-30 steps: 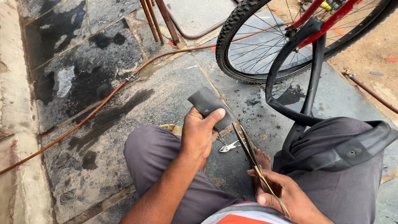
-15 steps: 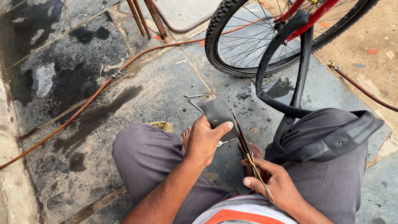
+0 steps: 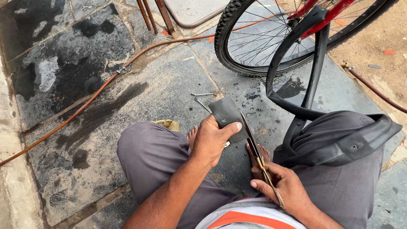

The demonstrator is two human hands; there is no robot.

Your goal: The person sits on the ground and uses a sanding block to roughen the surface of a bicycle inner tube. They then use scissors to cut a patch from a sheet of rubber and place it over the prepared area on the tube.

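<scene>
My left hand (image 3: 210,141) grips a flat piece of black rubber (image 3: 226,113) above my knees, thumb on top. My right hand (image 3: 284,188) holds long scissors (image 3: 255,153) with brass-coloured handles; their blades run along the right edge of the rubber piece. A black inner tube (image 3: 311,91) loops up from my right thigh toward the bicycle. I am crouched in grey trousers, bare toes showing between my knees.
A bicycle wheel (image 3: 237,42) with a red frame stands at the top right. A thin brown hose (image 3: 91,95) runs diagonally over the stained stone paving. Two bent metal levers (image 3: 202,100) lie on the ground ahead. Sandy ground lies at the right.
The view has shifted slightly. My left hand has kept hold of the rubber piece, and the scissors have stayed at its right edge.
</scene>
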